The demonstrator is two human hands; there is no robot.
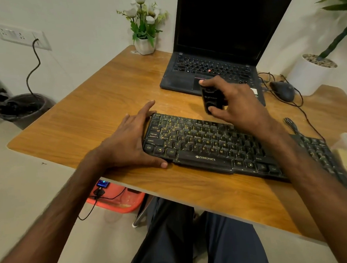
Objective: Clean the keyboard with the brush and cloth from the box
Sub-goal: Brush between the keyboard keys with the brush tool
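Home office, wooden desk (98,107), open laptop (220,47), potted flowers (144,25)

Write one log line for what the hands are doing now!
left hand: braces keyboard left end | right hand: holds black brush above it

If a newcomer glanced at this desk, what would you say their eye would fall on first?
The black keyboard lying across the near side of the wooden desk stands out first, with the left hand resting on its left end. Above its top rows the right hand holds a black brush. Behind them stands an open laptop with a dark screen.
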